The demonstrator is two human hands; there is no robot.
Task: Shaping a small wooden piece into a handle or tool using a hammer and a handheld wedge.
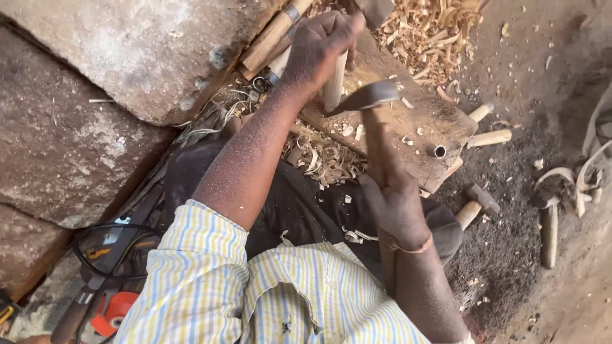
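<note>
On the worn wooden block point(408, 121) in the head view, the left hand point(319, 44) is clenched around a pale wooden peg point(333, 83), holding it upright with its lower end on the block's top. Just beside the peg, the right hand point(395, 204) grips the wooden handle of an adze point(370, 95), whose dark metal blade points toward the peg's lower part; whether the edge touches the wood cannot be told. Curled wood shavings point(325, 156) lie heaped against the near side of the block, over the person's dark lap, and a larger pile of shavings point(433, 32) sits beyond the block's far end. To the left rise big rough stone slabs point(95, 95). Near the block's right end, two pale finished pegs point(488, 137) lie on the dirt, close together, and a small mallet point(475, 204) rests a little nearer. At lower left, an orange-disced power tool point(108, 312) with black cable lies by the striped shirt sleeve point(191, 280).
</note>
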